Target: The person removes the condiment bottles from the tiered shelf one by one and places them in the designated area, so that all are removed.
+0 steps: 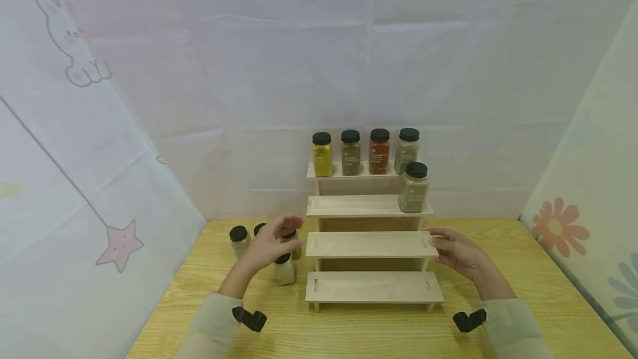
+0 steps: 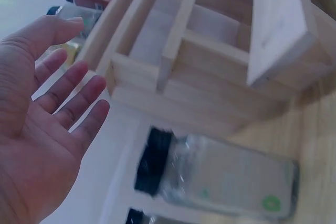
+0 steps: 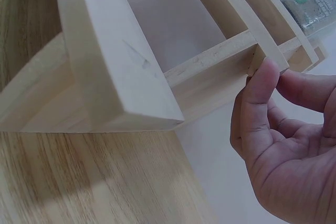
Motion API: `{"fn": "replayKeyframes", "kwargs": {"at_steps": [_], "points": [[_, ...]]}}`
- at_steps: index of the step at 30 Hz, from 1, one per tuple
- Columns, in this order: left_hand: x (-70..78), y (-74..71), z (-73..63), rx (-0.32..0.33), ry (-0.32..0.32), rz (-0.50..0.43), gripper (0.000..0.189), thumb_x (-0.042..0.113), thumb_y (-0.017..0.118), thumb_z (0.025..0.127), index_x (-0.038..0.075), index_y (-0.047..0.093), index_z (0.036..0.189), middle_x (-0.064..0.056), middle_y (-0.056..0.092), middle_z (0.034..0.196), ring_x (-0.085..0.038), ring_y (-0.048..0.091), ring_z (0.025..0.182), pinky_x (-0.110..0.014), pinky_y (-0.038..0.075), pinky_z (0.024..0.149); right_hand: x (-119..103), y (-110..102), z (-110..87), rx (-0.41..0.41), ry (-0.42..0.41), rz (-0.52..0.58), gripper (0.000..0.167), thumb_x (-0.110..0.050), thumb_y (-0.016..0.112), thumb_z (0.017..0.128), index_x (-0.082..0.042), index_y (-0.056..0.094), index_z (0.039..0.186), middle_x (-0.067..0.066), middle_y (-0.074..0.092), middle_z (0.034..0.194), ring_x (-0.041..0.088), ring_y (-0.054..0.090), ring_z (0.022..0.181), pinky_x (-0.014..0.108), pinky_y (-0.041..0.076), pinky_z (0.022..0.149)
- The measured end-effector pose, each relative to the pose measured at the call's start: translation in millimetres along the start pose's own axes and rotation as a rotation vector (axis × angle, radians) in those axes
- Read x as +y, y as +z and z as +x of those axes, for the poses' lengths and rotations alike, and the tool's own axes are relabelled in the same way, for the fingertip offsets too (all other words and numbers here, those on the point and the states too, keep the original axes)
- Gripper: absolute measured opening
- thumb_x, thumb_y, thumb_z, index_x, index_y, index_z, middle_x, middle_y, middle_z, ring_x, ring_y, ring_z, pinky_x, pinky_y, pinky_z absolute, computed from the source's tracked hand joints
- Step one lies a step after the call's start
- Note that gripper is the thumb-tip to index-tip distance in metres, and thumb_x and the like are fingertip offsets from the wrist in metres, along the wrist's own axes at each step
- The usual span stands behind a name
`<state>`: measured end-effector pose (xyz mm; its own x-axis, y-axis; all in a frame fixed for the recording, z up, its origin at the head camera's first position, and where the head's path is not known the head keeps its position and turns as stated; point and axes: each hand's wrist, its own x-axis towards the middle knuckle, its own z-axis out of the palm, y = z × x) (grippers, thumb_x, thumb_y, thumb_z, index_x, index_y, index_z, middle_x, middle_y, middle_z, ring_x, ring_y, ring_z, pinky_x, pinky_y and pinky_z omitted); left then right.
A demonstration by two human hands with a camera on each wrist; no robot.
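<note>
A four-step wooden spice rack [image 1: 374,244] stands on the table. At the right end of its second step from the bottom, my right hand [image 1: 461,256] pinches the board's corner between thumb and finger; the right wrist view shows that hand [image 3: 294,129] close up. Left of the rack, my left hand [image 1: 273,242] hovers over a group of spice jars, fingers loosely bent and holding nothing. The left wrist view has this hand's palm [image 2: 47,129] beside a black-capped jar [image 2: 226,177]. Nearest to it in the head view is a pale-filled jar [image 1: 284,271].
Along the top step stand a yellow jar [image 1: 322,155], a brown jar [image 1: 350,154], a red jar [image 1: 380,153] and a pale green jar [image 1: 407,148]. One beige jar [image 1: 413,190] sits at the right of the step below. A cloth backdrop [image 1: 269,87] hangs behind the table [image 1: 379,331].
</note>
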<state>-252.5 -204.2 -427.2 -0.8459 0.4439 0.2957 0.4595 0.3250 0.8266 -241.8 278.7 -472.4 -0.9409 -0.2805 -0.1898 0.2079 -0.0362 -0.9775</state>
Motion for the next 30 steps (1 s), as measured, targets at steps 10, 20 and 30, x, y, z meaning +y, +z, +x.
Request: {"fn": "replayKeyframes", "kwargs": {"at_steps": [10,20,30], "points": [[36.7,23.2,46.3,-0.047,0.130,-0.061,0.051,0.009,0.074,0.093,0.003,0.052,0.139,-0.020,0.057,0.138,-0.035,0.055,0.128,-0.051,0.042,0.111,1.4,-2.3,1.1,0.022,0.017,0.002,0.066,-0.017,0.058,0.105,0.004,0.022,0.156,0.003,0.051,0.110,0.008,0.057,0.079,0.026,0.057,0.076],[69.7,52.0,85.3,-0.048,0.136,-0.042,0.053,0.010,0.075,0.092,0.005,0.053,0.141,-0.015,0.057,0.139,-0.034,0.054,0.128,-0.053,0.043,0.110,0.9,-2.8,1.1,0.026,0.020,-0.012,0.070,-0.018,0.058,0.105,0.005,0.019,0.157,0.003,0.047,0.113,0.008,0.057,0.079,0.026,0.057,0.077],[81.2,74.6,112.6,-0.015,0.132,-0.037,0.054,0.021,0.075,0.094,0.012,0.053,0.142,-0.010,0.056,0.141,-0.030,0.055,0.128,-0.050,0.043,0.110,0.5,-2.3,0.5,0.020,0.022,-0.002,0.069,-0.017,0.058,0.104,0.004,0.019,0.158,0.004,0.046,0.110,0.009,0.056,0.077,0.026,0.057,0.077]]}}
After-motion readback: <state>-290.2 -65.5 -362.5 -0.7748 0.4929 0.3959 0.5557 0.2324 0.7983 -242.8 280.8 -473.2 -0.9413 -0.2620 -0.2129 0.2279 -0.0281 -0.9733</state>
